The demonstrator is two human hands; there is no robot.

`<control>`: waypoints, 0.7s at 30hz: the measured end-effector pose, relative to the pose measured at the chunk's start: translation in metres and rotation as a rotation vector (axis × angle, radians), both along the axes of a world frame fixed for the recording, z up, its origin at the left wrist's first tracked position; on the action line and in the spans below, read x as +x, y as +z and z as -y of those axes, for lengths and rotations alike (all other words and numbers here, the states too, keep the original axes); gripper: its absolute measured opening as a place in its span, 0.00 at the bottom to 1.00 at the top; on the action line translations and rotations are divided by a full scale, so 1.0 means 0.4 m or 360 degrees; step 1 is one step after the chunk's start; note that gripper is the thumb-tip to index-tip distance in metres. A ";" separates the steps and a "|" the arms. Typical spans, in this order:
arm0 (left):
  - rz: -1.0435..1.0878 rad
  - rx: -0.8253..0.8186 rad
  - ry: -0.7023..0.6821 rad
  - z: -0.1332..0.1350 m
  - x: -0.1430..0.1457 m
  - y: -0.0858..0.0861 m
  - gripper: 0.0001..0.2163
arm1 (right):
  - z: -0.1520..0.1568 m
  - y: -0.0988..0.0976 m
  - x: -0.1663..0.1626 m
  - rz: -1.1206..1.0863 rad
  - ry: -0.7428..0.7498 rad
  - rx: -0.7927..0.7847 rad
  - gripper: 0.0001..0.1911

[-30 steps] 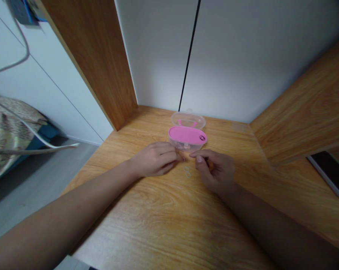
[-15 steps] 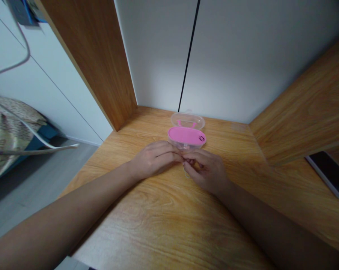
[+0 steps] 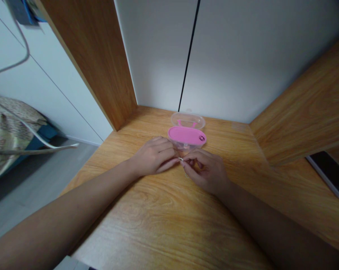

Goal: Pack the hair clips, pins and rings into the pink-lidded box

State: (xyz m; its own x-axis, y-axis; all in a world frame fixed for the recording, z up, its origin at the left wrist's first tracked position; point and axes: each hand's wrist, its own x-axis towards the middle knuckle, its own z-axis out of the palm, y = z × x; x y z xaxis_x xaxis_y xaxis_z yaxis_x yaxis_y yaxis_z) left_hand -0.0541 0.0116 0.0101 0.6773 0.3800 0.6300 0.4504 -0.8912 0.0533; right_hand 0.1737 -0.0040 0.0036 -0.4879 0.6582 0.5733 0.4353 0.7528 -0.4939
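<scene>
A small, thin, pale curved piece (image 3: pixel 181 159) shows between the fingertips of both hands; it is too small to name for certain. My right hand (image 3: pixel 207 168) pinches it between thumb and forefinger, other fingers curled under. At its other end is my left hand (image 3: pixel 156 155), palm down, fingers bent together and thumb tip touching the piece. What the left fingers grip underneath is partly hidden. Just beyond the fingertips lies a clear oval plastic box with a pink panel (image 3: pixel 186 135), a small black loop lying on the pink near its right end.
Behind the box rests a clear oval lid (image 3: pixel 187 119) with a pink handle, close to the white wall panel (image 3: pixel 220 75). A phone (image 3: pixel 331 174) lies far right on the wooden desk (image 3: pixel 163 221). Wooden boards rise on both sides. White cables (image 3: pixel 31 129) hang at left.
My left fingers have drawn slightly left and apart from the right ones, so the pale piece now shows between the hands. The right hand has barely moved; the box stays put.
</scene>
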 end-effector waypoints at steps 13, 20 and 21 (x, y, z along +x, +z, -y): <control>0.0029 -0.0019 0.0078 0.001 -0.003 0.001 0.08 | 0.003 0.000 -0.001 -0.0010 0.0030 0.0001 0.04; 0.0059 -0.0014 0.0085 -0.004 -0.005 -0.002 0.08 | 0.003 -0.001 -0.001 -0.0099 -0.0037 0.0033 0.04; 0.0063 -0.0013 0.0082 -0.004 -0.005 -0.002 0.08 | 0.003 -0.001 -0.001 -0.0114 -0.0054 0.0037 0.04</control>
